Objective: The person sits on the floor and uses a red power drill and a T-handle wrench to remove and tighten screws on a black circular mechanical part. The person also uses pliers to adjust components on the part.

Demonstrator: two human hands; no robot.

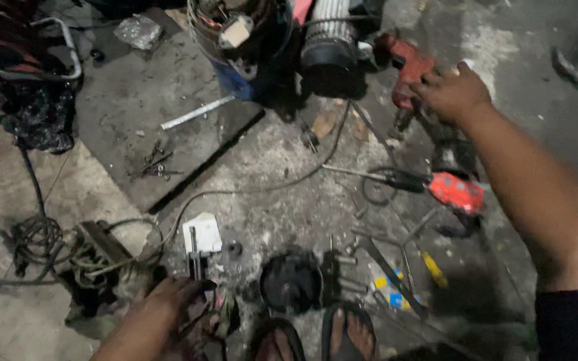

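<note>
Setting: a dim, dirty concrete workshop floor (282, 180) seen from above, strewn with tools and parts.
Right hand: the right hand (451, 90) reaches out to the far right, fingers curled over the body of a red power drill (406, 67) lying on the floor. It touches the drill, but whether it has a firm grasp cannot be told.
Left hand: the left hand (168, 304) is low at the near left, resting on a dark clutter of metal parts; a thin dark metal tool (194, 257) stands up just beyond its fingers. How far the hand is open, and whether it holds the tool, is too dark to tell.
Feet: two feet in sandals (316, 337) at the near edge, centre.
Near the feet: a round black part (291, 281) just beyond the toes, and a white card (202, 232) to its left.
Right of centre: a second red tool (456, 192) with a long shaft pointing left, and a yellow-handled screwdriver (434, 269) nearer, among loose metal rods.
Far centre: a ribbed motor housing (329, 33) beside a bucket of wires (232, 33).
Left side: a raised slab (142, 120) with a white stick (197, 112) on it, and coiled cables (41, 237) nearer.
</note>
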